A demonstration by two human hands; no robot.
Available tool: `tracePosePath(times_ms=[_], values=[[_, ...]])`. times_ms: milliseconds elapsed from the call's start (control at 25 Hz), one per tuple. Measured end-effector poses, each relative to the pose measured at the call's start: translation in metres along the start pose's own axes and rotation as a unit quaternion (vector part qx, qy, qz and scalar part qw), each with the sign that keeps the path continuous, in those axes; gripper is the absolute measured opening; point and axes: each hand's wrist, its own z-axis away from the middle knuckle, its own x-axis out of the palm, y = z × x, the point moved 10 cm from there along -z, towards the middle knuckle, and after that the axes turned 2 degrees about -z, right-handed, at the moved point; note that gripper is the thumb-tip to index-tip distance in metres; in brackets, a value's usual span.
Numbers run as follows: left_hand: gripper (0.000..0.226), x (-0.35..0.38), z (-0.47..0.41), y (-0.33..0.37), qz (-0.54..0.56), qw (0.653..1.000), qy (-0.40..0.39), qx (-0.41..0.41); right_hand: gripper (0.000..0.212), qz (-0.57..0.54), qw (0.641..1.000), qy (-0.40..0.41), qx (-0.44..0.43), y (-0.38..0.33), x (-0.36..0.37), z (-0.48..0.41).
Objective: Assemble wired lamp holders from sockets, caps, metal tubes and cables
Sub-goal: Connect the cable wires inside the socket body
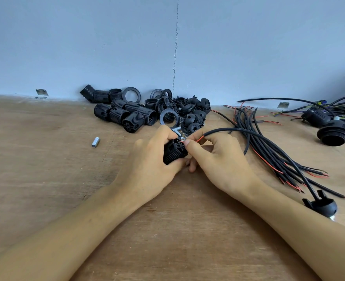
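Wiring a socket (173, 153), held low over the worktop (45, 179) at mid-frame.
The black ribbed socket looks light and rigid. The left hand (147, 165) has its fingers clamped round the barrel, a sound hold. The right hand (220, 159) pinches the thin red wire (200, 139) at the socket's terminal end; it probably bends easily, so a grip near the tip suits. Its black cable (248, 134) trails to a cap (323, 206). A metal tube (95, 142) lies well left.

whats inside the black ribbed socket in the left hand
A thin red wire, pinched by the right hand, reaches the black ribbed socket's top. Terminals and wire tip are hidden by fingers.
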Motion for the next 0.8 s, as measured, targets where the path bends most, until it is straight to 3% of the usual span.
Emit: tracePosePath(times_ms=[800], values=[[0.042, -0.0018, 0.0006, 0.0003, -0.005, 1.000, 0.005, 0.006, 0.017, 0.018, 0.999, -0.024, -0.018, 0.0001, 0.0040, -0.0021]])
